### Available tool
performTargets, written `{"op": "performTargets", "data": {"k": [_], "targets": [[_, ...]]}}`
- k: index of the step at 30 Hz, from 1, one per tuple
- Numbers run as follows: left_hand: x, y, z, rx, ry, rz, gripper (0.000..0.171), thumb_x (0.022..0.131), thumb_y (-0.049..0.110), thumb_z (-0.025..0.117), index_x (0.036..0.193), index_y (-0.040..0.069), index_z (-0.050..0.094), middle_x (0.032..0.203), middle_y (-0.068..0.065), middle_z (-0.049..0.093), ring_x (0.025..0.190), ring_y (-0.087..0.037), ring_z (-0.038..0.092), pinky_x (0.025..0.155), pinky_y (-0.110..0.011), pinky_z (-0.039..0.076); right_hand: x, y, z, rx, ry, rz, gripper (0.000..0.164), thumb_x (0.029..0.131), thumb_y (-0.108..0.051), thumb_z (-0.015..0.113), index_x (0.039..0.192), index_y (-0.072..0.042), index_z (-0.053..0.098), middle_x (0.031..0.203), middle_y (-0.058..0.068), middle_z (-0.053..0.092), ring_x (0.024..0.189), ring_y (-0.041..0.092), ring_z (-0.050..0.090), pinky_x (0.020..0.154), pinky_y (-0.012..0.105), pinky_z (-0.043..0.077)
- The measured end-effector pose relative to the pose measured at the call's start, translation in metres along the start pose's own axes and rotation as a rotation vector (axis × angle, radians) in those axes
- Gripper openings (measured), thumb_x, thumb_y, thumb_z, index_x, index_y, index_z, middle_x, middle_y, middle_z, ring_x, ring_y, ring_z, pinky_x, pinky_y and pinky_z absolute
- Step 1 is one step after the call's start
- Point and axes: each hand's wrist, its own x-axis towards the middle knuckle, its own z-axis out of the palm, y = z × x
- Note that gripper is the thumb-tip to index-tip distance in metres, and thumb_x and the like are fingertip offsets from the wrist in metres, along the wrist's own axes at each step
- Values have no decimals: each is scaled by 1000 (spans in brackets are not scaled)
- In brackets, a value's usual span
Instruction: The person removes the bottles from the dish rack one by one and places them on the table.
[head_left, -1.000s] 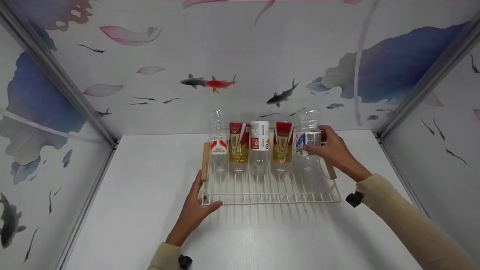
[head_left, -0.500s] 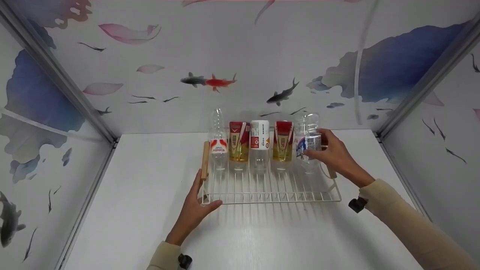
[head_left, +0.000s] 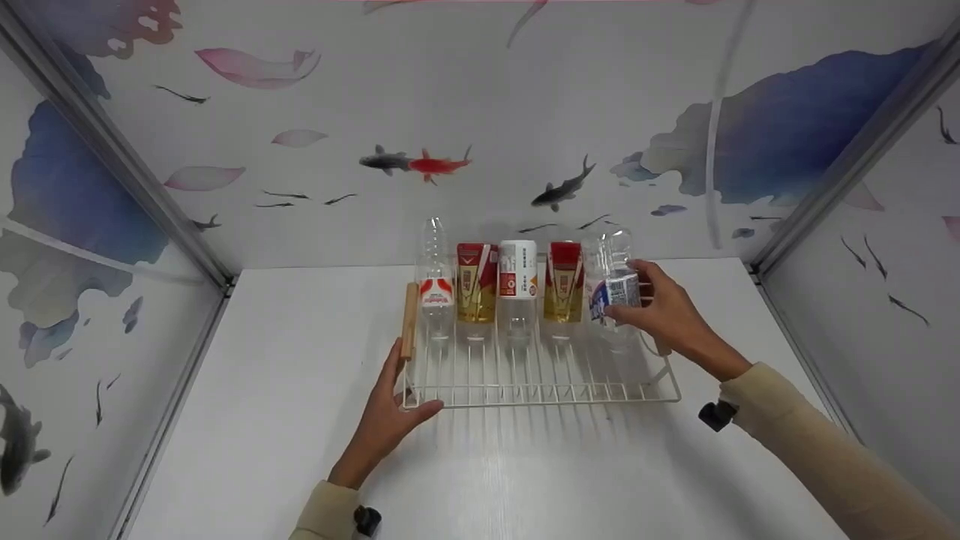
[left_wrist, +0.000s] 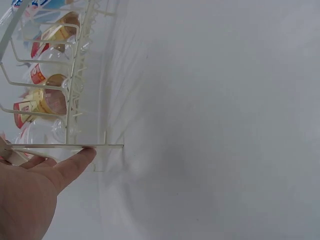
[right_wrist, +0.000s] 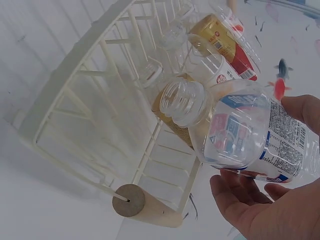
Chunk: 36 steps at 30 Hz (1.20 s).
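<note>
My right hand [head_left: 667, 311] grips a clear plastic bottle [head_left: 609, 259] with a blue-and-white label, above the right end of a white wire rack [head_left: 540, 396]. The right wrist view shows its uncapped neck [right_wrist: 184, 102] pointing down toward the rack. My left hand [head_left: 382, 420] holds the rack's front left corner, thumb against the wire frame and fingers along the side by a wooden handle [head_left: 409, 321]. Other bottles stand in a row in the rack: a clear one with a red-and-white label [head_left: 436, 292], two gold-and-red ones, and a white-labelled bottle [head_left: 518, 270] between them.
The rack stands on a white table [head_left: 300, 360] near the back wall [head_left: 480, 97], which is printed with fish and petals. Side walls with metal edges flank the table. A second wooden handle [right_wrist: 147, 205] is on the rack's right side.
My right hand has lowered the bottle slightly and shifted it a little left, tilting it. My left hand stays at the rack's corner.
</note>
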Motion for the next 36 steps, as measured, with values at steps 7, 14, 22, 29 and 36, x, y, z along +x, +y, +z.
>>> {"op": "performTargets", "data": {"k": [7, 14, 22, 29, 36], "targets": [[3, 5, -3, -25, -47, 18, 132, 86, 36, 98, 178, 20, 5, 181, -16, 18, 161, -45, 32, 120, -65, 43, -3, -3, 1, -5, -14, 5, 94, 99, -29, 85, 170, -3, 29, 156, 27, 51, 134, 45, 59, 110, 59, 57], [6, 5, -7, -52, -73, 26, 135, 83, 33, 101, 178, 23, 5, 175, -18, 26, 146, -46, 49, 116, -61, 49, -5, -2, 1, 1, -24, -8, 96, 99, -28, 85, 171, -3, 28, 156, 26, 51, 134, 44, 59, 110, 60, 56], [7, 8, -8, -52, -78, 50, 132, 82, 32, 102, 177, 28, 12, 176, -14, 20, 141, -50, 50, 110, -61, 55, -8, -4, 2, -6, -30, -35, 93, 98, -28, 85, 170, -4, 31, 154, 25, 52, 132, 44, 59, 108, 61, 57], [6, 8, -8, 6, -53, 44, 132, 82, 38, 100, 178, 31, 10, 183, -7, 10, 152, -47, 37, 115, -65, 49, -9, -5, 5, -17, -35, -74, 89, 97, -24, 86, 168, -4, 35, 153, 25, 54, 129, 42, 61, 106, 60, 59], [8, 8, -8, 20, -46, 46, 132, 81, 41, 101, 178, 32, 11, 184, -4, 8, 155, -44, 34, 118, -66, 46, -11, -6, 8, -30, -40, -121, 88, 96, -20, 87, 168, -3, 37, 151, 24, 55, 129, 41, 62, 108, 60, 57]]}}
